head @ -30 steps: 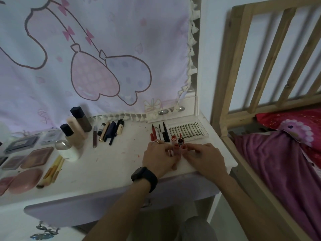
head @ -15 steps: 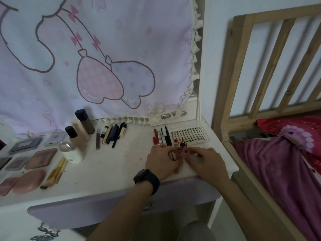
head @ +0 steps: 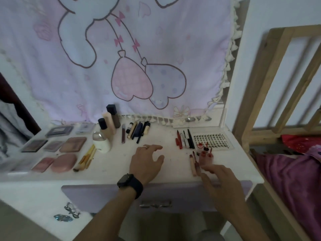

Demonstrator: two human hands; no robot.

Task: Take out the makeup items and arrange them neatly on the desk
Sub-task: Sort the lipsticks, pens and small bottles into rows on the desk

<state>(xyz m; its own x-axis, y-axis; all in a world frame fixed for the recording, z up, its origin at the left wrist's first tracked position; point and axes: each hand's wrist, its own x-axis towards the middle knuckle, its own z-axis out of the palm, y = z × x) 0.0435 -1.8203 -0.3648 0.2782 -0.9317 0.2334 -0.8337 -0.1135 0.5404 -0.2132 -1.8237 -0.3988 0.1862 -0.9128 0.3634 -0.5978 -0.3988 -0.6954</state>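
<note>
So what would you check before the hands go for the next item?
1. Left hand empty: ok, open, holding nothing.
2. Right hand empty: ok, open, near the lip tubes.
3. Lip tubes upright: ok for the cluster; two lie flat beside it.
4. Free spot on the desk: ok, a bare patch in the middle.
5. Drawer emptied: cannot tell, its inside is hidden.
</note>
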